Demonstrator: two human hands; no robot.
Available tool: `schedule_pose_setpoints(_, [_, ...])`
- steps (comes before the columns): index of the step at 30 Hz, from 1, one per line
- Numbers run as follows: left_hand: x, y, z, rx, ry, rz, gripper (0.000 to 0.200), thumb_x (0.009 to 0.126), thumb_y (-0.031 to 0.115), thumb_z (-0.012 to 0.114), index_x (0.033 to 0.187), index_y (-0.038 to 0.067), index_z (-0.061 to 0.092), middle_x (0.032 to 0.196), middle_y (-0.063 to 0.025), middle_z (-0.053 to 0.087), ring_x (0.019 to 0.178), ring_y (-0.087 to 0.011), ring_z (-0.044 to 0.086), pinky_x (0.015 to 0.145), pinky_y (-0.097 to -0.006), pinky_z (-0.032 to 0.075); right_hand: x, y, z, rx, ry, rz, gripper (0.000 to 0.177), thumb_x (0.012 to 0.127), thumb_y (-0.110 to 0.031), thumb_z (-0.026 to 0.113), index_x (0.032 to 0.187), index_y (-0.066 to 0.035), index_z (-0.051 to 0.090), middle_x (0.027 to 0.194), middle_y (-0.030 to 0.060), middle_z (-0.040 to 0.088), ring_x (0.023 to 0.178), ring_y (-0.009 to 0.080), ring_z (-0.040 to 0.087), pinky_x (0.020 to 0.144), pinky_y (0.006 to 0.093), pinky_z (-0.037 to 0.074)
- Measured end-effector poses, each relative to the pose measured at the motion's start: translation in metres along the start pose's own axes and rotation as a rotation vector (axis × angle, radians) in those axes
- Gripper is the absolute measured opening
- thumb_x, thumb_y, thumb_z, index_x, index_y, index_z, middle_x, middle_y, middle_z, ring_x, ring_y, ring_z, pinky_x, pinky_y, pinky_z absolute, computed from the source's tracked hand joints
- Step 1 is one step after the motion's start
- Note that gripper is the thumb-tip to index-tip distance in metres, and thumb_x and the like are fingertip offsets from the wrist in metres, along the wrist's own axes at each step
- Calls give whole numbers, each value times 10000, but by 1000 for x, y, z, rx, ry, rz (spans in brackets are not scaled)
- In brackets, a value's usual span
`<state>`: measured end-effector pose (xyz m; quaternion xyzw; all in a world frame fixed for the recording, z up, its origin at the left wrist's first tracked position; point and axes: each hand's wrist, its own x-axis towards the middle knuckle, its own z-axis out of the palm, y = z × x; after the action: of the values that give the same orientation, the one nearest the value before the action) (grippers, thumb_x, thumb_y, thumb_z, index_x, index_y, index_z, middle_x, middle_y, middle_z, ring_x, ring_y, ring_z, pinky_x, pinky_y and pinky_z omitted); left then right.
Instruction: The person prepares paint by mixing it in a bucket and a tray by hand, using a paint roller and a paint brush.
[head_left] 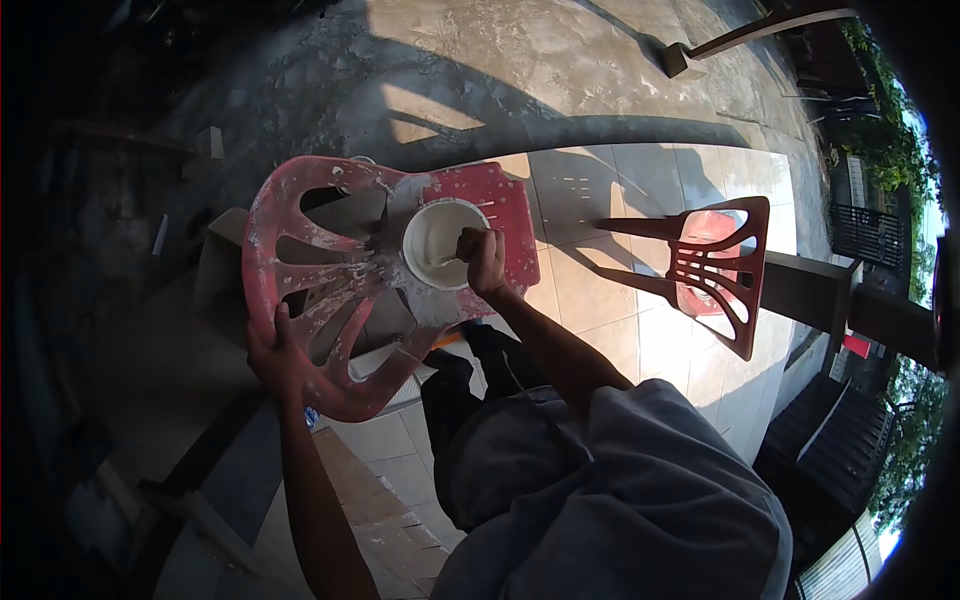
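A red plastic chair (pixel 515 225), splashed with white, stands in front of me. On its seat is a round white bucket (pixel 410 250) with whitish material inside. My right hand (pixel 482 260) is closed over the bucket's right side; what it holds, if anything, is too small to make out. My left hand (pixel 278 352) grips the outer edge of the chair's backrest (pixel 262 235), at the lower left, with the thumb on top.
A second red chair (pixel 745 310) lies or stands on the sunlit tiles at the right. Beyond it runs a dark beam (pixel 800 290). Rough concrete (pixel 600 60) borders the tiles at the top, with a post base (pixel 683 62). A dark ribbed container (pixel 825 430) is at the lower right.
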<state>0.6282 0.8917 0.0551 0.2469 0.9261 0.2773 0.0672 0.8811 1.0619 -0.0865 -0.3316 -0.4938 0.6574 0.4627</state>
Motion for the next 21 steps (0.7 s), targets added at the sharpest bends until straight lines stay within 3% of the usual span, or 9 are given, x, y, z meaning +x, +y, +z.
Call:
schedule_pose_setpoints(1, [0, 2, 0, -2, -9, -5, 529, 838, 492, 674, 1048, 9, 619, 964, -209, 673, 904, -379, 655, 763, -424, 490, -10, -5, -4, -328, -93, -263, 428, 1012, -194, 241, 714, 10, 470, 558, 34, 377, 504, 122, 361, 470, 280, 311])
schedule_pose_setpoints(4, [2, 2, -2, -32, -28, -7, 530, 837, 493, 676, 1028, 3, 612, 943, -216, 670, 893, -385, 653, 752, -429, 488, 16, -27, -41, -301, -262, 45, 422, 981, -166, 252, 639, 3, 433, 577, 70, 404, 533, 158, 414, 501, 310, 364])
schedule_pose_setpoints(9, [1, 3, -7, -35, -73, -44, 486, 849, 449, 684, 1049, 15, 598, 950, -202, 667, 878, -377, 650, 741, -424, 488, 87, -50, -19, -103, 189, 9, 466, 986, -236, 312, 582, -20, 399, 525, 37, 406, 474, 120, 369, 456, 287, 305])
schedule_pose_setpoints(11, [1, 2, -6, -76, -49, -2, 479, 850, 435, 685, 1070, 20, 593, 952, -196, 665, 875, -370, 651, 736, -417, 492, 73, -41, 4, -130, 192, -78, 450, 966, -208, 303, 570, -10, 381, 518, 45, 382, 478, 122, 349, 458, 294, 292])
schedule_pose_setpoints(13, [2, -1, -5, -80, -46, 9, 476, 850, 429, 686, 1071, 18, 594, 943, -194, 665, 868, -368, 652, 734, -413, 494, 36, -4, 18, -485, 55, -501, 248, 988, -147, 348, 800, -9, 430, 565, 31, 365, 463, 122, 332, 440, 283, 308])
schedule_pose_setpoints(15, [3, -3, -5, -116, -49, -1, 493, 838, 452, 691, 1050, 18, 596, 898, -192, 660, 826, -360, 653, 713, -406, 491, -1, 11, 8, -356, -266, -424, 114, 991, -78, 342, 953, -5, 422, 613, 44, 397, 482, 116, 347, 443, 278, 318])
schedule_pose_setpoints(17, [3, -8, -3, -181, -43, -16, 526, 816, 503, 698, 1007, 23, 601, 836, -198, 653, 782, -355, 651, 686, -407, 484, -17, 7, -11, -327, -438, -308, 211, 991, -114, 303, 897, 4, 451, 572, 39, 369, 472, 119, 334, 445, 287, 302])
schedule_pose_setpoints(18, [4, -13, -1, -183, -15, 36, 492, 816, 473, 711, 991, 26, 600, 807, -185, 644, 727, -344, 633, 671, -405, 480, -15, -7, -16, -329, -391, -100, 329, 990, -184, 285, 794, 12, 462, 535, 30, 331, 466, 120, 318, 450, 297, 277])
schedule_pose_setpoints(21, [4, -14, -4, -112, -47, -1, 480, 811, 451, 723, 980, 19, 602, 819, -170, 649, 707, -315, 627, 664, -396, 480, 26, -13, -36, -151, -179, 90, 457, 990, -293, 293, 600, -67, 364, 525, -4, 252, 463, 118, 256, 457, 305, 223])
